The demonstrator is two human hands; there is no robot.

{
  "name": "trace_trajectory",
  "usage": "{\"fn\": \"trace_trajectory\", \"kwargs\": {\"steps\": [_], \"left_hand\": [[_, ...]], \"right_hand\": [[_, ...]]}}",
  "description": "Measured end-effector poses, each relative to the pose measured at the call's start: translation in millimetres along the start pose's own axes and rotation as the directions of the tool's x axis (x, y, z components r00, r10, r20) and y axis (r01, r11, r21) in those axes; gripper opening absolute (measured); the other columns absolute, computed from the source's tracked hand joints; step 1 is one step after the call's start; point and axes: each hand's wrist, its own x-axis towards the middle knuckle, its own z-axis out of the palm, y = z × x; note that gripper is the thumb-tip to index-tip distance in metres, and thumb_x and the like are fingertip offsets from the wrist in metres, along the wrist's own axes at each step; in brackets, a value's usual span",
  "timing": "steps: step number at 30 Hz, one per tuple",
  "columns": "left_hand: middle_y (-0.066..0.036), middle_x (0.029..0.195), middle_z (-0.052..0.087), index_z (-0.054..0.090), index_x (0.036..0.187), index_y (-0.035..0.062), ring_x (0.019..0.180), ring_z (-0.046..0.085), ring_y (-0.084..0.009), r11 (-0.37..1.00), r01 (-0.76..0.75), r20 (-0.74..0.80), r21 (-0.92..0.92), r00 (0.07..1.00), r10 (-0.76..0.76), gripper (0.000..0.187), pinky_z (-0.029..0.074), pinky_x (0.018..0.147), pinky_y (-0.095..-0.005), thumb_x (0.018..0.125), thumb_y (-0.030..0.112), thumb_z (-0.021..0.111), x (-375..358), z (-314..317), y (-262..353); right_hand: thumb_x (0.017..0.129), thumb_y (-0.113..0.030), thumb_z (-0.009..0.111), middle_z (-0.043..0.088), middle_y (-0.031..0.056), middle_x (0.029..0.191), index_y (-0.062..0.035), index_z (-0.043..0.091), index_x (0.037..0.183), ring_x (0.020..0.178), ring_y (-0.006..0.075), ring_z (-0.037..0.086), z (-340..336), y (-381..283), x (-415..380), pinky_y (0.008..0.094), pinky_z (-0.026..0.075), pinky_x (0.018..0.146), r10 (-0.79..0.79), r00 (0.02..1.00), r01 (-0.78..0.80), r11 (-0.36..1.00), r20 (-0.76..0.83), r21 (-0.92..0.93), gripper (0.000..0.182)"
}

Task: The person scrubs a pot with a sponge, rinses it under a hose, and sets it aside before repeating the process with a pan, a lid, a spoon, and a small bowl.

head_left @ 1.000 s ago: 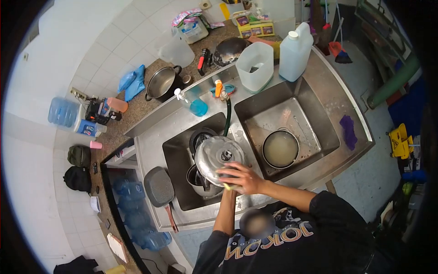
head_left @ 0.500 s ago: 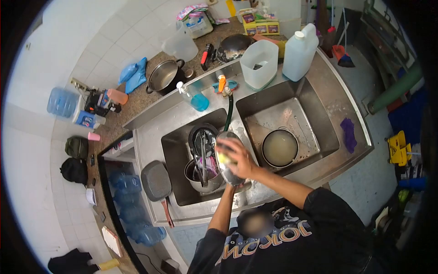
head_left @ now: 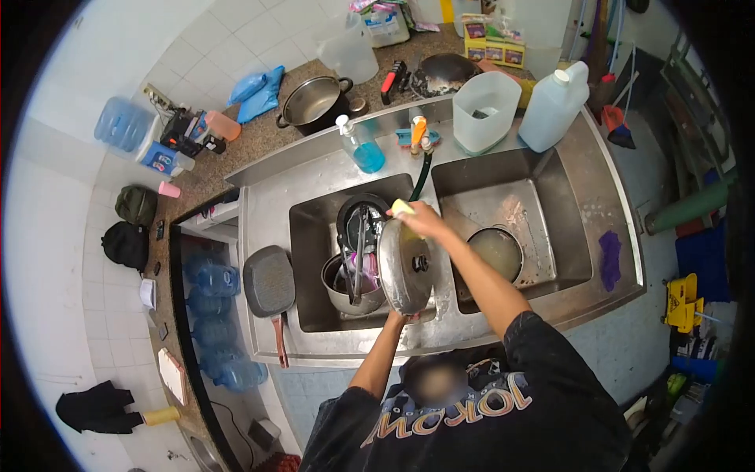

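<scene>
A metal pot lid (head_left: 397, 271) with a dark knob is held on edge, tilted, over the divider beside the left basin. My left hand (head_left: 403, 316) grips its lower rim; the lid hides most of the fingers. In my right hand (head_left: 422, 220) is a yellow sponge (head_left: 403, 208), pinched at the lid's upper rim. Just left of the lid, the basin holds a metal pot (head_left: 342, 297) with utensils and something pink and purple inside. Behind that pot lies a black pan (head_left: 352, 211). A dark hose (head_left: 422, 177) runs down from the faucet (head_left: 419, 128).
The right basin holds a pot of cloudy liquid (head_left: 503, 256). A square grey pan (head_left: 269, 279) rests on the sink's left edge. Along the back stand a blue soap bottle (head_left: 366, 156), a clear plastic container (head_left: 481, 118) and a large jug (head_left: 554, 114). A purple cloth (head_left: 609, 259) lies at right.
My right hand has moved with the sponge from the lid's face to its upper rim. The lid has turned, so its knob now shows. The whole view has shifted.
</scene>
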Motion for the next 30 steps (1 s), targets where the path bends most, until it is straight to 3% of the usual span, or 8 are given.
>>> {"fn": "trace_trajectory", "kwargs": {"steps": [3,6,8,9,11,19,26,30], "left_hand": [[-0.007,0.070,0.062,0.058,0.109,0.0134,0.046,0.057,-0.0165,0.964,-0.203,0.067,-0.172,0.974,0.218,0.032,0.037,0.030,-0.0259,0.092,0.040,0.055,-39.1,50.9,28.0],[-0.008,0.080,0.063,0.054,0.115,0.0131,0.062,0.062,-0.0202,0.899,-0.373,0.127,-0.229,0.905,0.407,0.030,0.049,0.046,-0.0298,0.092,0.032,0.058,-11.8,39.7,42.2],[-0.010,0.099,0.061,0.052,0.119,0.0117,0.091,0.061,-0.0226,0.199,-0.726,0.039,0.658,0.297,0.954,0.031,0.052,0.077,-0.0343,0.093,0.028,0.057,12.3,52.6,54.9],[-0.008,0.108,0.058,0.051,0.122,0.0076,0.104,0.054,-0.0169,0.355,-0.629,-0.007,0.691,0.486,0.874,0.029,0.041,0.095,-0.0305,0.099,0.026,0.051,0.7,47.9,55.3],[-0.011,0.104,0.059,0.052,0.118,0.0068,0.101,0.057,-0.0209,0.386,-0.563,-0.108,0.730,0.463,0.880,0.028,0.043,0.090,-0.0338,0.098,0.026,0.050,0.1,20.9,54.4],[-0.029,0.070,0.058,0.050,0.089,0.0011,0.070,0.057,-0.0511,0.466,-0.007,-0.465,0.885,-0.077,0.882,0.031,0.039,0.062,-0.0559,0.098,0.031,0.047,-65.8,16.0,117.9],[-0.031,0.086,0.063,0.051,0.105,0.0026,0.084,0.060,-0.0519,0.376,0.212,-0.375,0.902,-0.044,0.926,0.021,0.045,0.070,-0.0587,0.094,0.020,0.048,-81.2,-67.1,138.6],[-0.033,0.093,0.063,0.051,0.108,0.0006,0.091,0.061,-0.0497,0.361,0.225,-0.402,0.905,0.172,0.899,0.028,0.046,0.080,-0.0554,0.089,0.020,0.052,-49.4,-139.8,124.4]], "right_hand": [[0.093,-0.028,0.053,0.068,0.0059,0.098,-0.0073,0.066,0.116,0.085,0.0169,0.063,-5.8,-16.9,-27.5,0.0337,0.049,0.075,0.411,0.887,-0.460,0.825,0.211,0.327,0.034],[0.095,-0.024,0.051,0.067,0.0079,0.100,-0.0041,0.062,0.121,0.091,0.0170,0.063,38.4,31.4,-51.9,0.0316,0.048,0.080,0.509,0.851,-0.522,0.847,0.129,0.103,0.035],[0.097,-0.022,0.048,0.066,0.0094,0.106,-0.0024,0.059,0.124,0.097,0.0169,0.061,80.9,28.2,-95.3,0.0302,0.047,0.086,0.215,0.972,-0.155,0.894,-0.099,0.421,0.034],[0.099,-0.022,0.047,0.065,0.0091,0.109,-0.0024,0.058,0.125,0.100,0.0163,0.059,92.5,20.2,-113.6,0.0295,0.045,0.089,0.189,0.968,-0.080,0.858,-0.167,0.507,0.035],[0.100,-0.019,0.044,0.062,0.0102,0.117,-0.0034,0.055,0.128,0.107,0.0159,0.057,100.3,-3.5,-137.7,0.0289,0.042,0.093,0.240,0.950,-0.050,0.746,-0.198,0.664,0.034],[0.101,-0.027,0.043,0.061,0.0076,0.115,-0.0053,0.050,0.135,0.105,0.0137,0.056,30.8,-104.0,-184.4,0.0285,0.045,0.091,0.115,0.993,-0.077,0.566,0.014,0.820,0.040],[0.101,-0.033,0.044,0.061,0.0071,0.109,-0.0057,0.050,0.135,0.091,0.0129,0.058,-33.7,-7.3,-192.0,0.0275,0.048,0.081,0.199,0.944,0.067,0.662,-0.261,0.747,0.044],[0.097,-0.034,0.050,0.063,0.0048,0.097,-0.0040,0.059,0.119,0.083,0.0118,0.058,-69.9,111.3,-203.8,0.0295,0.047,0.072,0.551,0.696,-0.180,0.755,-0.460,0.631,0.038]]}}
